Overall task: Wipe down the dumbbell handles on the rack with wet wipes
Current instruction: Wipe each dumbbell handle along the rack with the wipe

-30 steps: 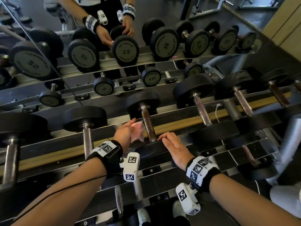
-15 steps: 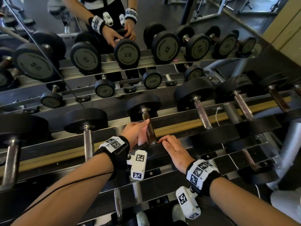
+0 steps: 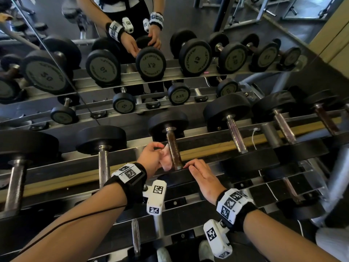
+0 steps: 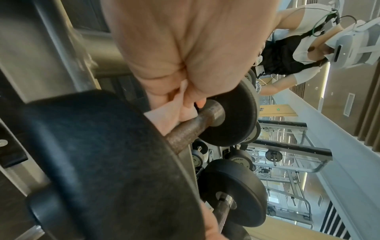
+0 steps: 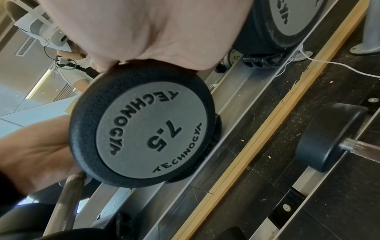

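A 7.5 dumbbell lies on the rack [image 3: 198,146], its rusty brown handle [image 3: 173,148] [image 4: 191,129] running between two black heads. My left hand [image 3: 151,157] [image 4: 180,65] grips a crumpled pale wet wipe [image 3: 166,159] [image 4: 170,112] and holds it against the handle's left side. My right hand [image 3: 202,176] rests flat, fingers straight, on top of the near head [image 3: 177,176]. In the right wrist view that head's grey face [image 5: 148,134] reads 7.5 and my palm [image 5: 148,32] lies on its rim.
More dumbbells sit to either side: a silver-handled one [image 3: 103,163] to the left and another [image 3: 236,135] to the right. A mirror behind the rack reflects a row of heads [image 3: 151,63] and my hands. A white cable [image 3: 254,137] hangs by the rack post.
My left hand slid up the handle with fingers around it, then drew back to the left side, so the wipe shows again. The right hand stayed on the near head.
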A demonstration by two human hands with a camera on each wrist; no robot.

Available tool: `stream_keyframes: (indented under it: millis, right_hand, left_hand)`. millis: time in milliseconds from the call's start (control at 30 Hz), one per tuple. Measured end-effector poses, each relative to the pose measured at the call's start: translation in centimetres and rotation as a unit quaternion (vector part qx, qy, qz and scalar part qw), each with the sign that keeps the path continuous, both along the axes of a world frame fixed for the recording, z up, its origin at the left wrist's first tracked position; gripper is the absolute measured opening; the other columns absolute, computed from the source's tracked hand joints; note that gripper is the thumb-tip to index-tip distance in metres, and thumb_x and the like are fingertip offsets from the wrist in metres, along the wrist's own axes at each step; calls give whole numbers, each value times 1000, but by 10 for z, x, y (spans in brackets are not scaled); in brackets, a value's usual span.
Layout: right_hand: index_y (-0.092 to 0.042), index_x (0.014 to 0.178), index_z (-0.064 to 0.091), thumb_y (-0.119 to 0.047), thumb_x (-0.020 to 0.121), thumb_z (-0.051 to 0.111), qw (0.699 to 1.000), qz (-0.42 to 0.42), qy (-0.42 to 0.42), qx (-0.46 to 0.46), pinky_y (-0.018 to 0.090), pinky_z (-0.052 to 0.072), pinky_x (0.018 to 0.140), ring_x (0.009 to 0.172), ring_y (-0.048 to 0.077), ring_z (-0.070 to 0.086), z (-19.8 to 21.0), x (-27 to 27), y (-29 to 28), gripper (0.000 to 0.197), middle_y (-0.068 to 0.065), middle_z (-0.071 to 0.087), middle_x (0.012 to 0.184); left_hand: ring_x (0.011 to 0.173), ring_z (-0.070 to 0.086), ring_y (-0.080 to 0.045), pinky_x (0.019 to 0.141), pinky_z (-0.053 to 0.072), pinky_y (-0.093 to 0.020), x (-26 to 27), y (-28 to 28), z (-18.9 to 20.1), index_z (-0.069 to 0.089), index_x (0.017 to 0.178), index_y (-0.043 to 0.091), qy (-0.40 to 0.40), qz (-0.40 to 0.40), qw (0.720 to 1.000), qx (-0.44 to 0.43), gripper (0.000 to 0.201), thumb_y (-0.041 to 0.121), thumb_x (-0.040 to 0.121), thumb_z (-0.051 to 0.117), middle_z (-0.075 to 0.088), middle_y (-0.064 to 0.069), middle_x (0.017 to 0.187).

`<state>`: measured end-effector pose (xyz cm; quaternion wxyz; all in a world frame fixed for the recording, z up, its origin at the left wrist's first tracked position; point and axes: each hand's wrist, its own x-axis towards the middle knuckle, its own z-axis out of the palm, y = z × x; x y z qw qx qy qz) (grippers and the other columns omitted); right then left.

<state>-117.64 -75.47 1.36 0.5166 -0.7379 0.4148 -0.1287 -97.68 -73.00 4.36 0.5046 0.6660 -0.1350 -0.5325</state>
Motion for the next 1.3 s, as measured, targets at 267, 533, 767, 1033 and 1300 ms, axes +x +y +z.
stream_keyframes:
  millis: [267, 533, 767, 1033, 1300]
  right_hand:
    - [-28, 113, 55, -37, 104, 35, 1000, 5, -7, 12, 41, 40, 105, 113, 8, 47, 5, -1, 2, 24, -15, 47, 112]
    - [-32, 110, 55, -40, 104, 35, 1000, 5, -11, 10, 45, 41, 104, 113, 10, 48, 3, -1, 2, 23, -15, 48, 111]
    - [-32, 111, 55, -51, 99, 31, 1000, 4, -18, 1, 44, 42, 103, 113, 11, 49, -2, -2, 1, 32, -16, 47, 110]
    - [-29, 110, 56, -37, 105, 35, 1000, 2, -13, -9, 28, 37, 99, 112, 7, 47, -4, -1, 0, 24, -15, 48, 107]
    - [-30, 111, 55, -41, 104, 33, 1000, 9, -8, -8, 34, 39, 102, 112, 5, 46, -3, -2, -1, 25, -19, 46, 109]
  left_hand:
    - [75, 66, -16, 67, 57, -26, -7, 6, -23, 50, 137, 3, -31, -43, 996, -71, 37, -1, 101, 45, 67, -11, 91]
    - [94, 70, -18, 83, 59, -34, -1, -2, -24, 59, 129, 13, -16, -27, 997, -64, 41, -9, 99, 42, 68, -11, 115]
    - [95, 65, -24, 94, 53, -42, -4, -7, -26, 54, 134, 2, -18, -28, 999, -14, 36, -4, 101, 44, 66, -17, 114]
    - [79, 61, -19, 58, 58, -25, 7, -18, -12, 49, 135, -3, 75, 69, 994, -28, 37, -8, 99, 44, 63, -12, 95]
    - [71, 68, -18, 61, 59, -27, -8, 6, -22, 66, 113, 3, 29, -20, 999, -2, 24, -3, 100, 46, 71, -9, 85]
